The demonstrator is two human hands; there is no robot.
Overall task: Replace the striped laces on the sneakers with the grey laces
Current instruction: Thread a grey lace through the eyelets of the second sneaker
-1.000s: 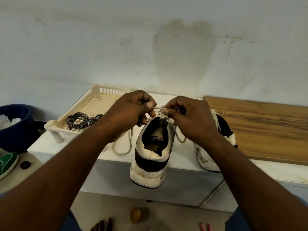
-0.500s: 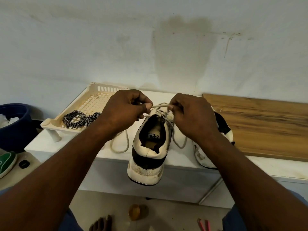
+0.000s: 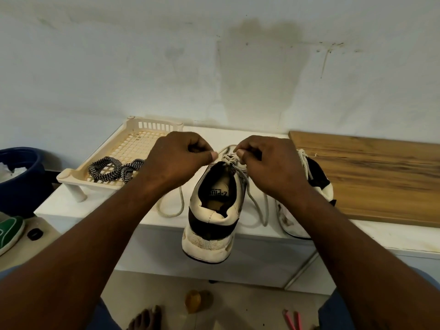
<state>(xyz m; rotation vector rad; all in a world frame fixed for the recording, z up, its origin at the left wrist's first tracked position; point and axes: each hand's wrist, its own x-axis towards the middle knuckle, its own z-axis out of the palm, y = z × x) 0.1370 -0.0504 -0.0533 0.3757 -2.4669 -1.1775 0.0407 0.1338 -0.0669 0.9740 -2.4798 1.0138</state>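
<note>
Both hands were curled tight: the left hand [image 3: 177,160] and right hand [image 3: 266,163] each pinched the grey lace [image 3: 228,158] above the sneaker [image 3: 212,210] on the bench [image 3: 100,206].

- I see the near sneaker [image 3: 212,217], white with a black heel band. Its heel faces me and overhangs the front edge of the bench [image 3: 62,203].
- Its grey lace [image 3: 258,208] is threaded through the top. The left hand [image 3: 176,160] and right hand [image 3: 269,167] each pinch a strand, and loops dangle on both sides.
- The second sneaker [image 3: 319,184] sits just to its right, partly hidden and laced pale.
- The striped laces [image 3: 114,169], black and white, lie bundled in the cream tray [image 3: 71,178].
</note>
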